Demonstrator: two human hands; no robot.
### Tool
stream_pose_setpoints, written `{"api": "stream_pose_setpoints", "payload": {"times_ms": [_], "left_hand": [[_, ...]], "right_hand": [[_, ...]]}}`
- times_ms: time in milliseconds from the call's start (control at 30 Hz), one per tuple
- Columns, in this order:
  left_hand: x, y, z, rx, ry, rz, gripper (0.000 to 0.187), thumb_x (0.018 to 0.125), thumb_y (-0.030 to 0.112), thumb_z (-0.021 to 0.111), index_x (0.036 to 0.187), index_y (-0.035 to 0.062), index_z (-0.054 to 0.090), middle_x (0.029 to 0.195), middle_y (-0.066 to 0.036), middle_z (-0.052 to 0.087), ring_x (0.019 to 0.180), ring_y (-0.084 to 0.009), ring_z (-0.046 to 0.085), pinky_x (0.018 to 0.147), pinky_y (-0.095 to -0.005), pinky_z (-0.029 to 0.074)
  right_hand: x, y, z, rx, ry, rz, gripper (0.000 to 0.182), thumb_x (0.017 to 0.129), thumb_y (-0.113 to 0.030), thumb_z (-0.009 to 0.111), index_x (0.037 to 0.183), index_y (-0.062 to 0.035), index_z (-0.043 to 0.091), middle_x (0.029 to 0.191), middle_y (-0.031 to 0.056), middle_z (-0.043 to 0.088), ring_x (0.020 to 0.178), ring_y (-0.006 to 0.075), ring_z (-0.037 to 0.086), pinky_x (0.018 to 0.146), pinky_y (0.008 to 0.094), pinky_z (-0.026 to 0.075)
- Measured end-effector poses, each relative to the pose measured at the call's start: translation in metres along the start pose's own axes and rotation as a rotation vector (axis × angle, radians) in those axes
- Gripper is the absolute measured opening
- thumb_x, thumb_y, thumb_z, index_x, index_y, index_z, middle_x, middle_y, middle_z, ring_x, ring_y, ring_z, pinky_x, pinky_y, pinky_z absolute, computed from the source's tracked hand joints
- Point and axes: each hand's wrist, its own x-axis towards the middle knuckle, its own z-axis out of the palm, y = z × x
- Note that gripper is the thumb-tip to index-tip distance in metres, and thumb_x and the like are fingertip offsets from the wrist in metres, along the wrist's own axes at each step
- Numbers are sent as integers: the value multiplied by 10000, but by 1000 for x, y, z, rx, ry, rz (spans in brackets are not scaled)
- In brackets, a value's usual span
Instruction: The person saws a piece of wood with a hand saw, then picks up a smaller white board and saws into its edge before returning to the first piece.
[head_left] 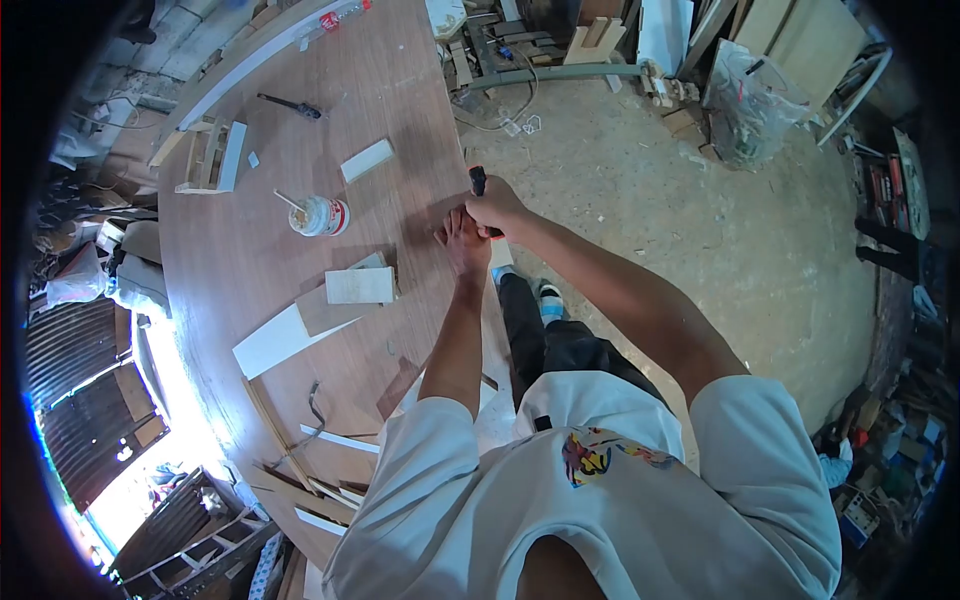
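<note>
one black tool runs through the closed right hand; left hand, hold unclear.

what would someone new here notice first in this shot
Probably the bare right hand gripping a slim black-and-orange tool at the brown wooden table's right-hand edge, the left hand close beside it. The squat jar with a red-and-white label stands out next, left of the hands on the tabletop. White glare also draws attention at lower left.
</note>
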Motion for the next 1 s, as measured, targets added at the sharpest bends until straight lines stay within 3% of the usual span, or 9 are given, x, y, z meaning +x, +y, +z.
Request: {"api": "stream_pose_setpoints", "payload": {"times_ms": [200,367,567,700,833,1000], "left_hand": [[-1,-1,-2,-2,-16,37,356,742,211,599,1073,91,546,1125,-50,520,1108,-235,464,879,-456,332],[1,-2,2,21,52,20,298,773,186,561,1055,93,565,1106,-53,533,1101,-232,479,886,-460,333],[3,-3,8,-3,39,73,239,806,147,520,1027,80,585,1073,-62,547,1075,-242,495,891,-446,342],[-1,-5,6,50,23,82,265,793,158,543,1038,63,572,1066,-69,541,1050,-253,497,879,-423,350],[5,-3,4,-51,105,88,323,764,193,579,1059,64,554,1060,-73,534,1043,-260,496,874,-432,348],[-1,-2,1,-13,2,20,363,735,203,601,1074,87,545,1058,-59,531,1049,-251,497,865,-437,342]], "right_hand": [[-27,-7,0,22,83,-75,72,791,-7,452,803,-62,407,550,38,426,389,141,436,346,314,353],[-83,-73,-31,237,-169,46,87,809,-4,450,787,-80,412,550,28,422,418,111,403,378,297,351],[-123,-75,-46,251,-76,52,85,794,3,445,782,-74,411,548,30,412,416,117,402,384,294,351],[-59,-17,-22,58,17,-48,83,784,8,439,785,-67,403,552,31,406,395,132,410,353,314,349],[4,1,1,64,-2,19,101,773,21,435,780,-73,398,551,33,403,388,144,415,343,317,347],[8,11,-4,80,14,-14,96,786,19,437,781,-75,418,524,44,410,381,159,425,338,321,351]]}}
